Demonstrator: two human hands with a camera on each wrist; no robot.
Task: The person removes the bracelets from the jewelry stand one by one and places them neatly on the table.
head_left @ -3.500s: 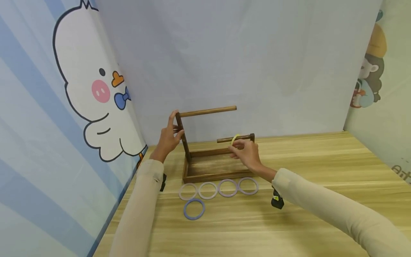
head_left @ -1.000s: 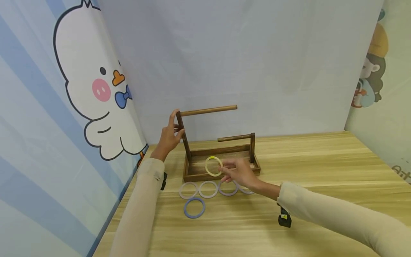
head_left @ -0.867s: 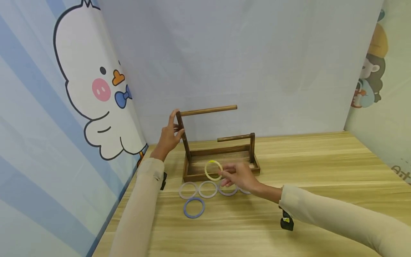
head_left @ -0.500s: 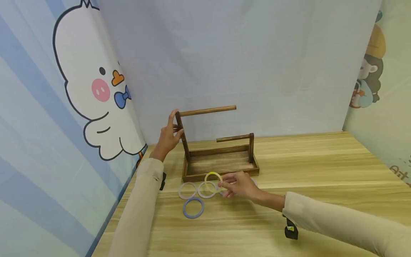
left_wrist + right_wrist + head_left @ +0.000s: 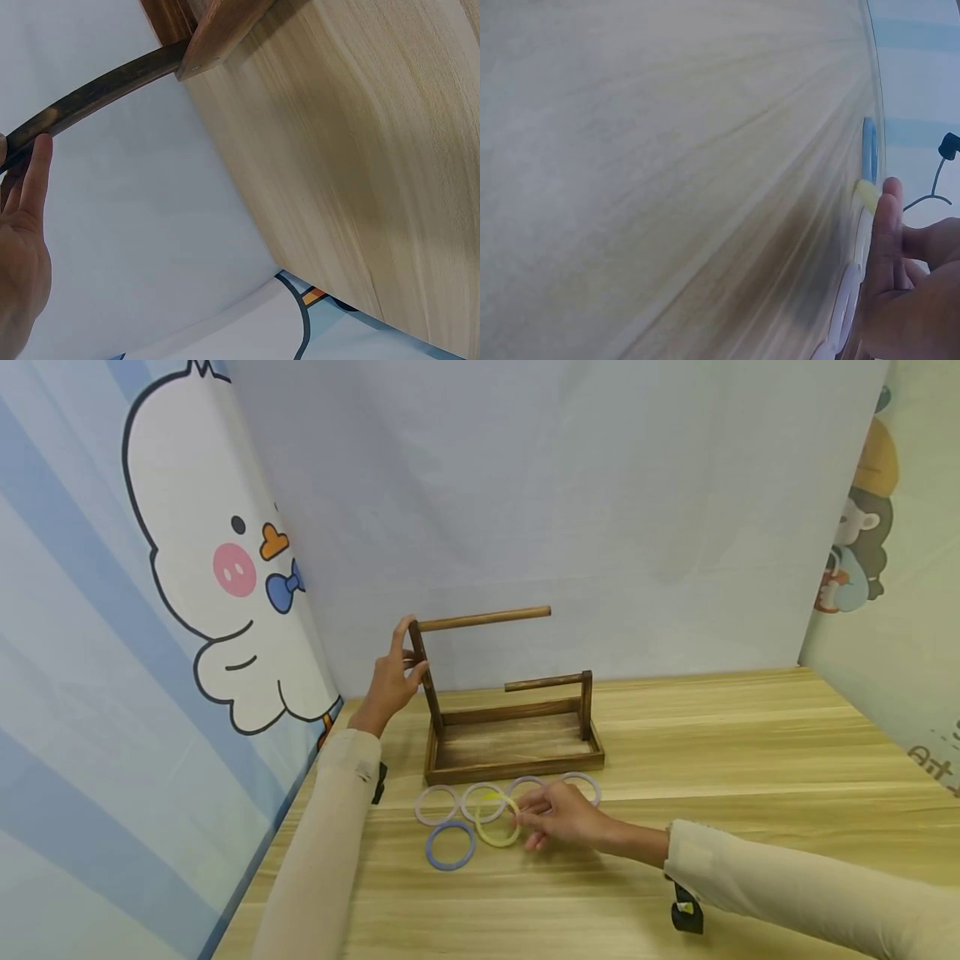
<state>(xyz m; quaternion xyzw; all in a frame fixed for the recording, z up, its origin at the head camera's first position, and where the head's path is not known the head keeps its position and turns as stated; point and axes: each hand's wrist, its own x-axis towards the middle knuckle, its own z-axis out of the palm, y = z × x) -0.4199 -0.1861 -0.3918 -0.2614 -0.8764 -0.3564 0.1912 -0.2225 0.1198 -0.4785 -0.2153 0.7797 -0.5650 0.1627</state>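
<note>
A translucent yellow plastic ring (image 5: 498, 823) is being pinched flat against the pale wooden tabletop (image 5: 750, 752) by the right hand (image 5: 558, 817), at three o'clock of a blue plastic ring (image 5: 451, 846), while the tall upright of the dark wooden rack (image 5: 427, 681) is being gripped by the left hand (image 5: 392, 681).
</note>
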